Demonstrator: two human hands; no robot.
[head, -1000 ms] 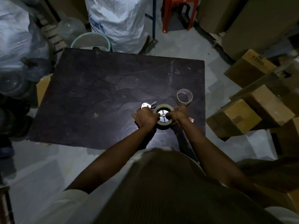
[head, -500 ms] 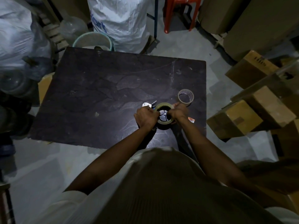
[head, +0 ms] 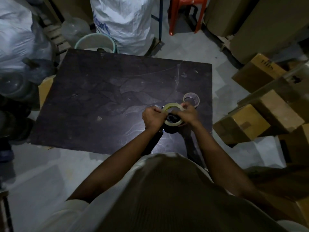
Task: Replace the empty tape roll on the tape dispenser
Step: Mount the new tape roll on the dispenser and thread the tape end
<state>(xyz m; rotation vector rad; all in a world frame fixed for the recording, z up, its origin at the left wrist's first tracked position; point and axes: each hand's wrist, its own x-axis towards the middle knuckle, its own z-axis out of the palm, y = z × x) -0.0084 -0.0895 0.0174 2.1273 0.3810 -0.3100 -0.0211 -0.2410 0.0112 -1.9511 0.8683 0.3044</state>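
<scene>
A yellowish tape roll is held tilted between both hands near the right front of the dark table. My left hand grips its left side. My right hand grips its right side and reaches over its centre. The dispenser shows only as a dark shape under the roll; most of it is hidden by my hands. The empty cardboard core stands on the table just behind my right hand.
Cardboard boxes are stacked close to the table's right edge. A green bucket, a white sack and a red stool stand behind the table. Bags and bottles crowd the left side.
The roll has tipped up toward me, and the dispenser's shiny metal hub and front piece no longer show. Both hands have stayed on the roll.
</scene>
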